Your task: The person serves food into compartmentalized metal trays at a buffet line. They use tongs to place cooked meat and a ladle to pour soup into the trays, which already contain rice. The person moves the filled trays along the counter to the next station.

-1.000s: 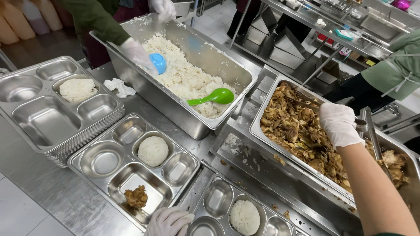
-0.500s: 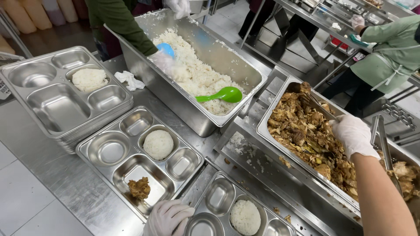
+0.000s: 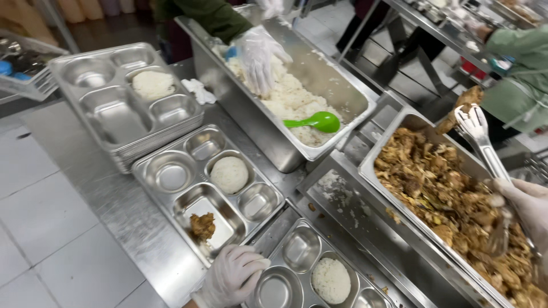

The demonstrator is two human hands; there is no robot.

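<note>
Steel tongs (image 3: 476,134) gripped in your right hand (image 3: 528,208) lift meat above the meat pan (image 3: 394,134) at the table's right edge; keep them level while your left hand (image 3: 231,276) steadies the compartment tray (image 3: 171,202).

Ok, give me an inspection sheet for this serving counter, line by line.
Surface: steel counter, crumbs near the pans.
Job's things: tongs grip a bit of meat above the meat pan; divided tray holds a rice mound and a meat portion; second tray holds rice only.
Clutter: tray stack, crumpled white item, green scoop in the rice pan.
Grippers: left hand, gloved, on the tray edge; right hand, gloved, holds the tongs.
Cables: nothing seen.
Surroundings: co-worker's gloved hand in the rice; another person at far right.
</note>
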